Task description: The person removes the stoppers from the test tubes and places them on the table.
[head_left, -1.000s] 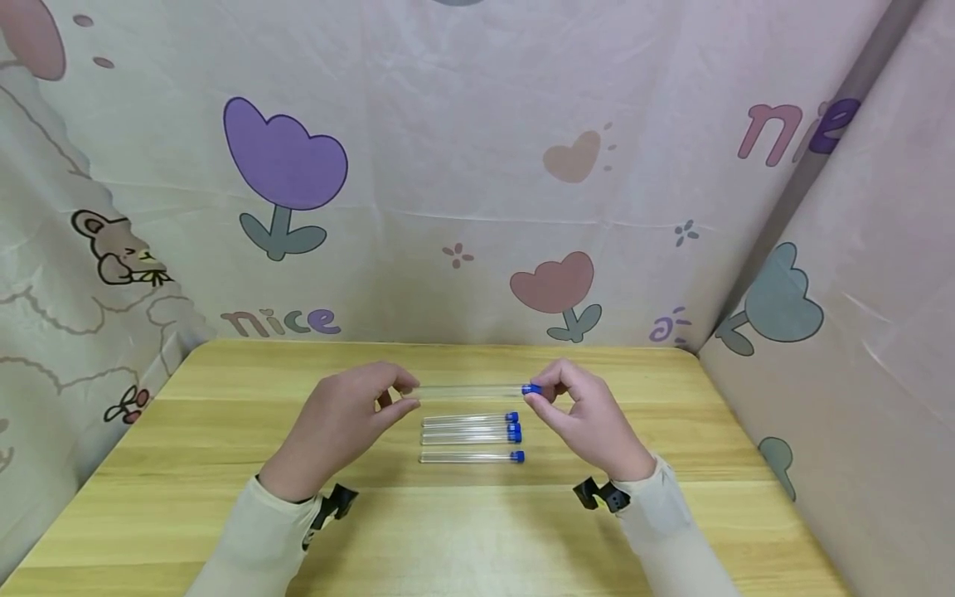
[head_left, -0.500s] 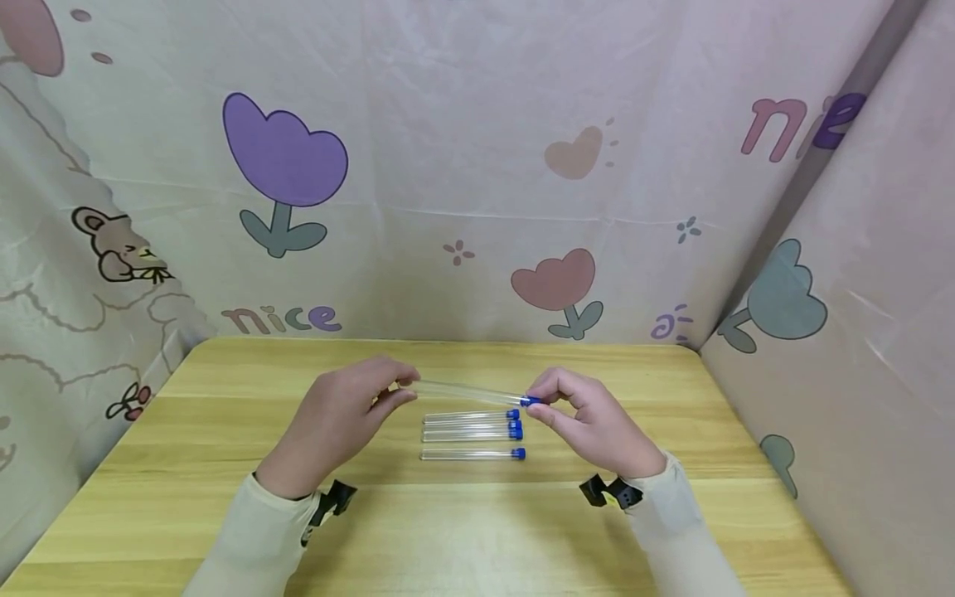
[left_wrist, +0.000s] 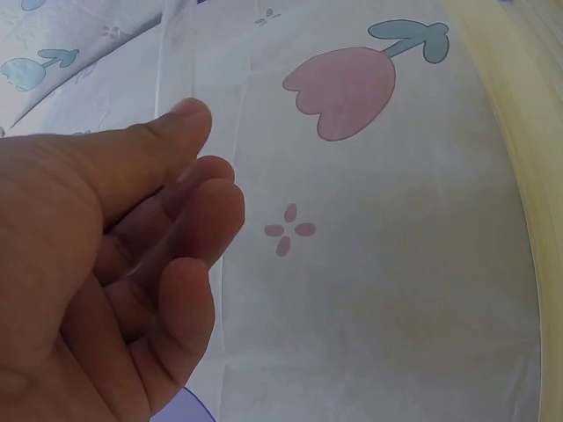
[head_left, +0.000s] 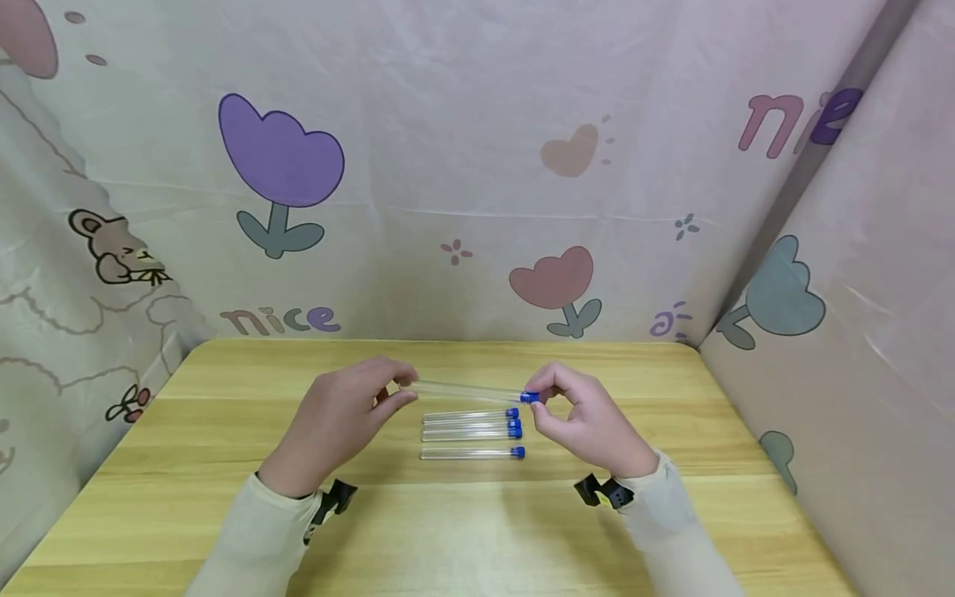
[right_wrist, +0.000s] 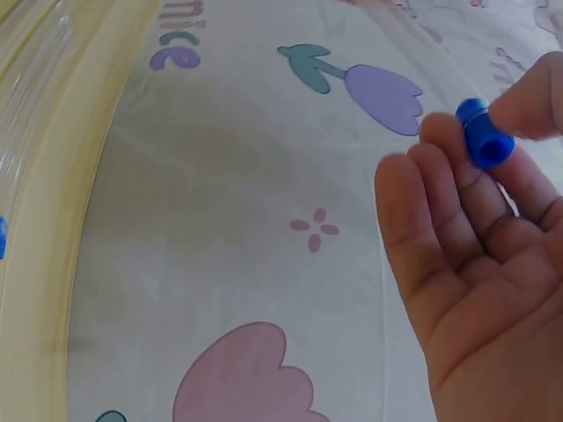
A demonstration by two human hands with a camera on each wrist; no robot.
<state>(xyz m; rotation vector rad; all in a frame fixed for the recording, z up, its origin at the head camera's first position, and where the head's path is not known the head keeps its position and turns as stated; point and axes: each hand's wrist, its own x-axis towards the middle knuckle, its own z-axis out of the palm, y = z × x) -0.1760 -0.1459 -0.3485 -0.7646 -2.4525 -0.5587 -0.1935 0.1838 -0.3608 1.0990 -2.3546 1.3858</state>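
Note:
A clear test tube (head_left: pixel 470 390) hangs above the table, its right end a little lower than its left. My left hand (head_left: pixel 346 419) pinches the left end between thumb and fingers. At the other end, my right hand (head_left: pixel 585 419) pinches the blue cap (head_left: pixel 530 397). In the right wrist view the cap (right_wrist: pixel 486 136) sits between thumb and fingers, its hollow outer end towards the camera. The left wrist view shows the left hand's bent fingers (left_wrist: pixel 211 220), with the tube hardly visible there. Nearer to me, several capped test tubes (head_left: pixel 470 435) lie side by side, caps to the right.
The tubes lie on a light wooden table (head_left: pixel 448 531). A printed cloth (head_left: pixel 418 166) hangs behind the table's far edge and along both sides. Dark wrist cameras are strapped at both cuffs.
The held tube has gone from about level to tilted, its capped right end dipping and then rising slightly. My right hand shifted a little with it; the left hand barely moved.

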